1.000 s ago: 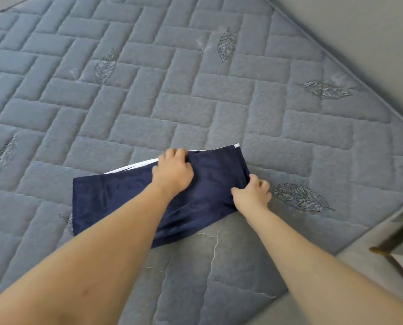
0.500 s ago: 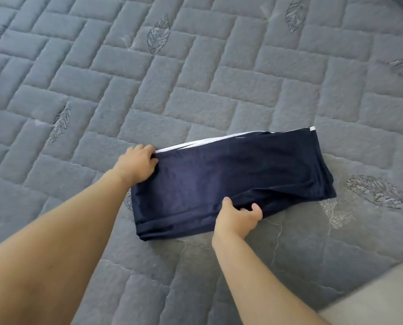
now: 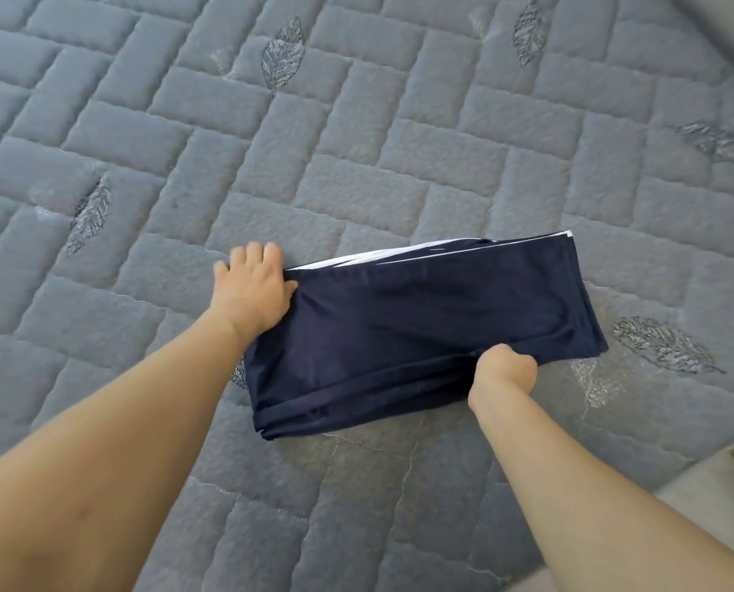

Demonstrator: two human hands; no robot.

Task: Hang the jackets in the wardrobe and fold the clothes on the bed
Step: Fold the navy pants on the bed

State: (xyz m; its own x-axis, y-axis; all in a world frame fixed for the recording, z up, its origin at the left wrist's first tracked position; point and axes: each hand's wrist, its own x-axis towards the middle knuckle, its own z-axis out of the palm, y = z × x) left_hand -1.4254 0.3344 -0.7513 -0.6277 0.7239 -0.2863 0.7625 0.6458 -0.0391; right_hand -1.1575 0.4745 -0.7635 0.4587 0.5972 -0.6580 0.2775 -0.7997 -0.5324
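Here, a folding scene seen from above.
Garment: a folded navy garment with white edging along its far side lies flat on the bed, between both hands.
Left hand: fingers spread and fairly straight, pressing the garment's left end.
Right hand: curled, pinching the garment's near edge.
Bed cover: grey quilted, with stitched leaf patterns.

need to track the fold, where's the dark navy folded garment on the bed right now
In the head view the dark navy folded garment lies flat on the grey quilted mattress, right of centre, between the left hand at its left end and the right hand at its near edge.
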